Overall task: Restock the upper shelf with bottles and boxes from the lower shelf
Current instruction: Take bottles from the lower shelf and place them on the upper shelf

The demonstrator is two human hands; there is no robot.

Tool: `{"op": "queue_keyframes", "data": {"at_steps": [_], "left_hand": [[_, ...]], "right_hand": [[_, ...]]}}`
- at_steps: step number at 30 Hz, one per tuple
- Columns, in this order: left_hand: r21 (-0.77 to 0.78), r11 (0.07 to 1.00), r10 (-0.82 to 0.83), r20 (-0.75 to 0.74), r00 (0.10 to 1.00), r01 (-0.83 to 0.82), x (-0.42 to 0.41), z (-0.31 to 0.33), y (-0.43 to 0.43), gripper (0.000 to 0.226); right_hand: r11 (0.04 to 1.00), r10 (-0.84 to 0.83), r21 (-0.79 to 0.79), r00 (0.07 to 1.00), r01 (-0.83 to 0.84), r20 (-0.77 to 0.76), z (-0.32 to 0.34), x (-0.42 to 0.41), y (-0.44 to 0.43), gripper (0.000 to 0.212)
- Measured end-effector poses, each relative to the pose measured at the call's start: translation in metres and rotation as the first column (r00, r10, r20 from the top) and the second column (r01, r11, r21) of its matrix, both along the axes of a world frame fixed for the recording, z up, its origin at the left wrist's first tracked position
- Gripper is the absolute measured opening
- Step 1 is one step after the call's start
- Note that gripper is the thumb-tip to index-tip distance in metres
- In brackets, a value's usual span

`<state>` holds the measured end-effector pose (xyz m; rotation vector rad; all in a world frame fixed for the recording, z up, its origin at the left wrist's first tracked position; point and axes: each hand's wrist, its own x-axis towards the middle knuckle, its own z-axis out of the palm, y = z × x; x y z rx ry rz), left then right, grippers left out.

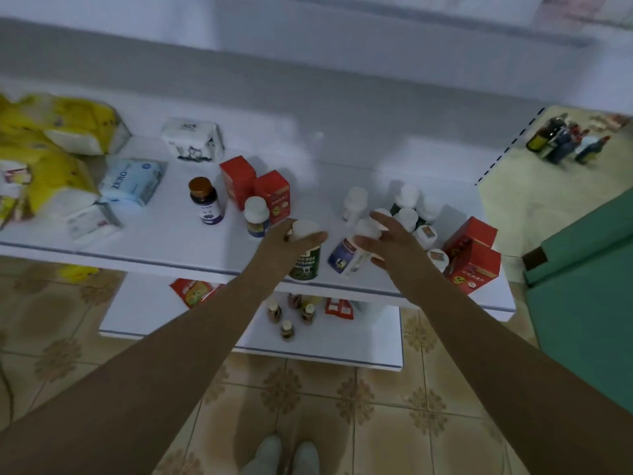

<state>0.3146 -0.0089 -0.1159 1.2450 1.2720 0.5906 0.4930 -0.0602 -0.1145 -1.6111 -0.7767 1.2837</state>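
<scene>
Progress roughly midway, judging by stock. Left hand [284, 242] grips green-label bottle [306, 265], right hand [390, 241] grips tilted blue-label bottle [344, 258], both at upper shelf [154, 231] front edge. Lower shelf [359, 337] holds small brown bottles [287, 330] to move.

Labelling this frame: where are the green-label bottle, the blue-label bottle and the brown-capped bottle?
green-label bottle [306, 264]: head view, on its green label.
blue-label bottle [339, 257]: head view, on its blue label.
brown-capped bottle [209, 208]: head view, on its dark body.
</scene>
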Motion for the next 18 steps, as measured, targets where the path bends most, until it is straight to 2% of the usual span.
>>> {"op": "queue_keyframes", "data": {"at_steps": [3,5,8,10,11,15,18], "left_hand": [[0.003,0.999,0.053,0.094,0.994,-0.053,-0.019,0.033,-0.016,0.026],[0.04,0.997,0.062,0.125,0.99,-0.068,-0.034,0.056,-0.025,0.028],[0.106,0.992,0.051,0.18,0.982,-0.071,-0.059,0.091,-0.041,0.034],[0.13,0.989,0.045,0.22,0.974,-0.075,-0.08,0.112,-0.051,0.015],[0.152,0.986,0.03,0.242,0.97,-0.069,-0.09,0.122,-0.057,0.014],[0.256,0.966,-0.025,0.229,0.973,-0.036,-0.135,0.155,-0.08,0.038],[0.35,0.936,-0.058,0.243,0.968,-0.032,-0.168,0.18,-0.098,0.028]], "right_hand": [[0.998,0.035,0.053,0.993,-0.029,-0.113,0.022,-0.02,-0.006,0.029],[0.995,0.051,0.095,0.985,-0.035,-0.167,0.042,-0.037,-0.012,0.019],[0.985,0.07,0.169,0.981,-0.039,-0.181,0.073,-0.065,-0.025,0.02],[0.973,0.085,0.225,0.979,-0.042,-0.185,0.096,-0.086,-0.038,0.02],[0.966,0.094,0.255,0.977,-0.043,-0.19,0.108,-0.097,-0.046,0.019],[0.935,0.113,0.352,0.972,-0.034,-0.205,0.153,-0.15,-0.082,0.015],[0.925,0.089,0.379,0.972,0.0,-0.216,0.18,-0.19,-0.107,0.015]]}}
